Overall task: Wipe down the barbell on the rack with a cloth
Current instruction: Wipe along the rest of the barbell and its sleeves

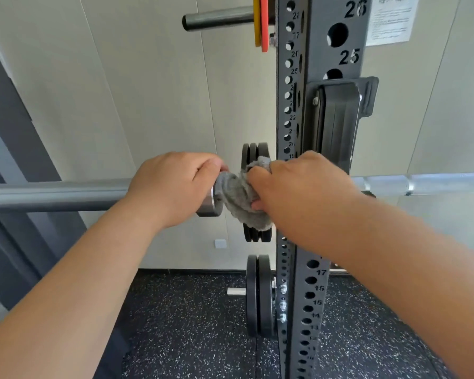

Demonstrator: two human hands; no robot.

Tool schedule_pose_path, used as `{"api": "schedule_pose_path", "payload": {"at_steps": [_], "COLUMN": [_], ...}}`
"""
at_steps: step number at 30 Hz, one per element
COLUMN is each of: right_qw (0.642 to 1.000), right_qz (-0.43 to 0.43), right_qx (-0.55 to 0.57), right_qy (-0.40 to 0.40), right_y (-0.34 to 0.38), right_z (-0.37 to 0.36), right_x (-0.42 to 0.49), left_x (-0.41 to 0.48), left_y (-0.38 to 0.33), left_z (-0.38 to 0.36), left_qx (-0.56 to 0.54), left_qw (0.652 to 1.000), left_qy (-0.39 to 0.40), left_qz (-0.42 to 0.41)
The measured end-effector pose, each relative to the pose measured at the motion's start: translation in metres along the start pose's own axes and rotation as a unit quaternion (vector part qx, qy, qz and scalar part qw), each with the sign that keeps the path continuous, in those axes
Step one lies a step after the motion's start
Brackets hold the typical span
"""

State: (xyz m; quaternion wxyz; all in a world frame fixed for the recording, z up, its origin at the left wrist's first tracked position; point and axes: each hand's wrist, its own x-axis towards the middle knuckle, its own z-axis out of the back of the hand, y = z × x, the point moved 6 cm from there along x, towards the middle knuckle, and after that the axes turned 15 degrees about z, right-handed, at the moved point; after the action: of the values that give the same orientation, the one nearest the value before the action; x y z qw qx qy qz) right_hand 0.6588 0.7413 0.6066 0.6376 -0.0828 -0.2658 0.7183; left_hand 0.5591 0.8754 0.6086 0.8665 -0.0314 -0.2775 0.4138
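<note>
Left hand (173, 187) and right hand (298, 187) meet beside the tall grey perforated steel rack upright (293, 269), where the long grey steel barbell (52, 195) lies crosswise, probably a handy height for wiping. Left fingers wrap the bar, likely steadying it. Right fingers clench the small fuzzy grey cloth (238, 203), pressing it against the bar between both hands.

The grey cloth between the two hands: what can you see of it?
The cloth is grey, fuzzy and crumpled, like a small towel with a ragged lower edge. It is bunched around the barbell right next to its shiny collar. The right hand grips it; the left hand holds the barbell beside it.
</note>
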Motion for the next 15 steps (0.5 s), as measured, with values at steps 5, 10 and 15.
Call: {"api": "schedule_pose_path", "payload": {"at_steps": [5,10,15], "right_qw": [0.995,0.986,0.991], "right_qz": [-0.081,-0.161,-0.106], "right_qx": [-0.049,0.009,0.084], "right_qy": [0.027,0.051,-0.008], "right_y": [-0.029,-0.010,0.027], "right_z": [0.015,0.011,-0.021], "right_x": [-0.038,-0.026,0.009], "left_x": [0.000,0.005,0.002], "left_y": [0.004,0.003,0.002], "left_z": [0.002,0.001,0.001], "left_qx": [-0.022,-0.022,-0.029], "left_qw": [1.000,1.000,0.999], "left_qy": [-0.010,-0.003,-0.012], "left_qz": [0.011,0.018,0.023]}}
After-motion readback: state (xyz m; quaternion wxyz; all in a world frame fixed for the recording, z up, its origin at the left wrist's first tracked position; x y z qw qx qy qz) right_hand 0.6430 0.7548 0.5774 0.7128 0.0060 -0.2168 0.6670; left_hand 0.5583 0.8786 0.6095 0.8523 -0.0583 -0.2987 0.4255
